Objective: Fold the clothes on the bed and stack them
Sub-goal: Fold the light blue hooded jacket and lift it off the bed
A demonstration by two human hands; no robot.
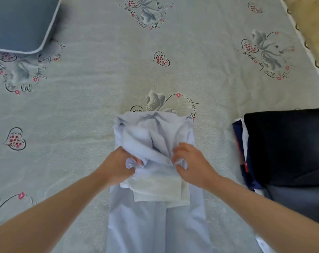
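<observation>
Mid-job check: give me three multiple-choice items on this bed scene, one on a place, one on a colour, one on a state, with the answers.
1. Where is the pile of folded clothes?
A. right of the shirt
B. left of the shirt
C. on the pillow

2. What colour is the shirt being folded?
A. red
B. pale blue
C. black

3. What are the hands doing?
A. lying flat on the sheet
B. both gripping the shirt
C. lifting the pillow

Answers:
1 A, the dark pile sits at the right edge.
2 B, its cloth is pale blue.
3 B, the left hand and the right hand pinch bunched fabric.
</observation>
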